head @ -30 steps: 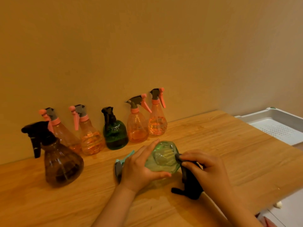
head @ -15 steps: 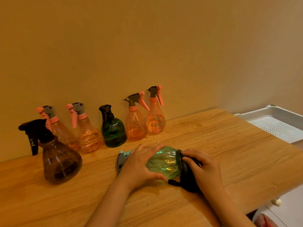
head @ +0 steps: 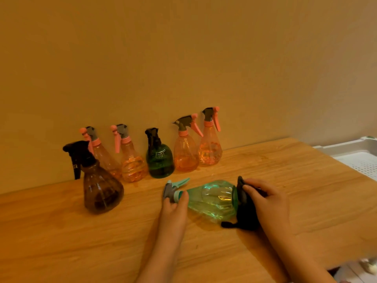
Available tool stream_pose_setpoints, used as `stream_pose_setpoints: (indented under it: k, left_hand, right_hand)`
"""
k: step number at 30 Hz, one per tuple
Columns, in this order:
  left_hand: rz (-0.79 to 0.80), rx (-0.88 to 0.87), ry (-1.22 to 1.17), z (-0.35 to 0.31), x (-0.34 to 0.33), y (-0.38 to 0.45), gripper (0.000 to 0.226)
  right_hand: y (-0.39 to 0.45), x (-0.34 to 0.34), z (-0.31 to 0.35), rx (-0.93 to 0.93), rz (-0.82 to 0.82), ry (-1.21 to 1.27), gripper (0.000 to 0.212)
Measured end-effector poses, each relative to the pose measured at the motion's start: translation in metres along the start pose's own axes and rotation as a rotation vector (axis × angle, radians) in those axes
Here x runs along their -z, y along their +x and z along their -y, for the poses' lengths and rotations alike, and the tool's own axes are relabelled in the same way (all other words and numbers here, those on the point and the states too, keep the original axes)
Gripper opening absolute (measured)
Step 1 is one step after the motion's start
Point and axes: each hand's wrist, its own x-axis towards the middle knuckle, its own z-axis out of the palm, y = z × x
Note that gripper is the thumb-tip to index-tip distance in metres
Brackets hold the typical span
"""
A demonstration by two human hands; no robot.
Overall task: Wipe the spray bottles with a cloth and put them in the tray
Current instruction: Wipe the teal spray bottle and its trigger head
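A light green spray bottle lies on its side on the wooden worktop, nozzle to the left, base to the right. The left hand pinches its neck just behind the trigger head; the right hand presses a dark cloth flat against the base, fingers curled over the fabric. The round body could roll or skid out if the wiping push outruns the light hold at the neck, and the trigger could be squeezed by accident. Behind stand six more bottles: a brown one, four orange ones and a dark green one, close enough along the wall for a slipping bottle to topple them. The white tray waits at the far right edge, well apart.
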Motion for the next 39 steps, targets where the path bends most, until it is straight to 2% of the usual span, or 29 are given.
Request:
stream_pose_setpoints:
  k: [3, 5, 9, 10, 13, 15, 19, 24, 26, 29, 33, 39]
  left_hand:
    - [-0.032, 0.096, -0.122, -0.006, -0.024, 0.006, 0.106]
    - [-0.100, 0.139, -0.162, -0.009, -0.037, 0.009, 0.123]
    - [-0.163, 0.112, -0.180, -0.011, -0.050, 0.007, 0.085]
    - [-0.153, 0.104, -0.198, -0.010, -0.051, 0.008, 0.085]
    - [-0.083, 0.073, -0.238, -0.009, -0.051, 0.009, 0.104]
    - [-0.045, 0.009, -0.243, -0.009, -0.051, 0.002, 0.106]
    - [0.083, -0.197, -0.214, -0.004, -0.046, -0.006, 0.104]
    - [0.247, -0.290, -0.093, -0.002, -0.037, 0.002, 0.087]
    - [0.306, -0.322, -0.067, -0.004, -0.036, 0.005, 0.091]
    - [0.326, -0.359, -0.047, -0.007, -0.039, 0.008, 0.089]
    - [0.377, -0.378, -0.022, -0.009, -0.039, 0.017, 0.091]
    - [0.417, -0.447, 0.039, -0.009, -0.042, 0.024, 0.071]
  right_hand:
    - [0.012, -0.011, 0.007, -0.057, 0.030, 0.038, 0.033]
    - [0.016, -0.018, 0.010, -0.044, 0.063, 0.040, 0.033]
    - [0.008, -0.022, 0.004, -0.071, 0.102, 0.122, 0.028]
    - [0.005, -0.021, 0.001, -0.070, 0.097, 0.141, 0.029]
    - [0.002, -0.016, -0.001, -0.075, 0.093, 0.170, 0.032]
    - [0.001, -0.013, -0.001, -0.064, 0.122, 0.166, 0.033]
    - [0.000, -0.012, -0.001, -0.021, 0.157, 0.160, 0.035]
    - [-0.001, -0.012, -0.002, 0.031, 0.163, 0.169, 0.034]
    - [-0.001, -0.011, 0.000, 0.047, 0.162, 0.162, 0.033]
    - [-0.002, -0.010, 0.003, 0.075, 0.150, 0.162, 0.038]
    - [-0.003, -0.011, 0.003, 0.174, 0.120, 0.153, 0.034]
    - [-0.003, -0.014, 0.001, 0.230, 0.071, 0.131, 0.026]
